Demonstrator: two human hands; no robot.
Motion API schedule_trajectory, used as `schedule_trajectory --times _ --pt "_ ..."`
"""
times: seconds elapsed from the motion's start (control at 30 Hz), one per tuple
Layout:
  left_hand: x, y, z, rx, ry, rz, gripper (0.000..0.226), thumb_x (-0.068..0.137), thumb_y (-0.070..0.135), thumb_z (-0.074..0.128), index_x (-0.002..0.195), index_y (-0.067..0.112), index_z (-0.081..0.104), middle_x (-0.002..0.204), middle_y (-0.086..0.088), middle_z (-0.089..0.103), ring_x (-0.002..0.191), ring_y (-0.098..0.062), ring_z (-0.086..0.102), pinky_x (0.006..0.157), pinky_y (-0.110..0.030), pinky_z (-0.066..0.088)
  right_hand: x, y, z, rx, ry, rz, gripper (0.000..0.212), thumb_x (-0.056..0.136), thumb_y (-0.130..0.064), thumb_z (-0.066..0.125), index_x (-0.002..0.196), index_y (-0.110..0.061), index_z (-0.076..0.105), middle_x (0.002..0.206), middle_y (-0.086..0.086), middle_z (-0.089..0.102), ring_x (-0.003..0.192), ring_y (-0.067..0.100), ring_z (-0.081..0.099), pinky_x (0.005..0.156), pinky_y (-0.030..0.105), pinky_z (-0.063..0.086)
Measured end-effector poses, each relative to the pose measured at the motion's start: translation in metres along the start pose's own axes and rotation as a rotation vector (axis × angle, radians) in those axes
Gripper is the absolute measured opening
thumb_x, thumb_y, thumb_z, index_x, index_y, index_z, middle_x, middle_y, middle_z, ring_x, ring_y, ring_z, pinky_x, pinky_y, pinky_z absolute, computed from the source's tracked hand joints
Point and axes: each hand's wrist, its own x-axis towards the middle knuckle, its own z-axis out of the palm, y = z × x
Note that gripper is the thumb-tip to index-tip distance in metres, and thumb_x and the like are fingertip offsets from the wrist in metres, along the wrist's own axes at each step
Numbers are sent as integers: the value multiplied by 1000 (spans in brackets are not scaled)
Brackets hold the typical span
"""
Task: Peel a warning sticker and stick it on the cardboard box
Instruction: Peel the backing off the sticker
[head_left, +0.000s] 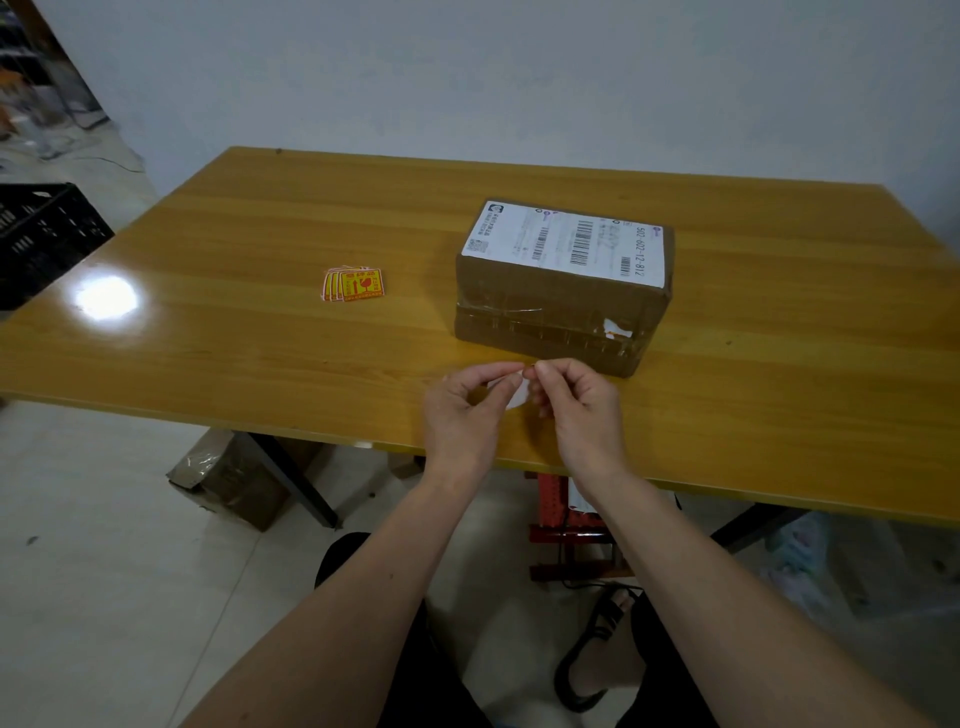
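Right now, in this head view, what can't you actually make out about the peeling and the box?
- The sticker pinched between left hand and right hand: only a white sliver shows; fingers hide its printed face and whether it has left the backing.
- The stack of warning stickers: print too small to read, count unclear.
- The cardboard box: far and right sides face away.
- The shipping label: fine text blurred.

Hands: left hand and right hand pinched a small white-backed sticker.
Box: brown taped cardboard box sat just beyond.
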Motion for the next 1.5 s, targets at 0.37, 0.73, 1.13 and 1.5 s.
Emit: schedule_trajectory --times 0.37,0.73,1.13,1.5 --pt "1 -2 -1 19 -4 3 14 82 20 70 85 33 74 88 15 74 94 -7 66 90 -36 53 -1 -1 -1 -31 -1 7 18 92 -14 54 80 -11 66 70 2 58 63 4 51 60 16 45" --pt "0 -2 -1 11 5 -13 16 82 19 70 83 34 73 89 12 74 96 -10 66 88 -33 54 -1 -7 -5 -50 -28 74 7 85 -15 64 82 -11 69 74 2 63 64 4 52 63 18 46" --pt "-3 7 -3 -122 24 -71 11 81 13 71 83 24 74 82 14 72 81 6 64 77 -16 50 -4 -30 -1 383 0 499 15 82 -16 68 89 -3 68 59 0 48 45 6 37 34 15 27" --pt "-11 19 -4 -149 22 -62 15 80 12 71 81 27 73 85 11 73 87 0 66 86 -23 50 -10 -41 1 522 50 525 13 83 -16 68 87 -4 65 49 -3 43 40 6 33 30 15 24"
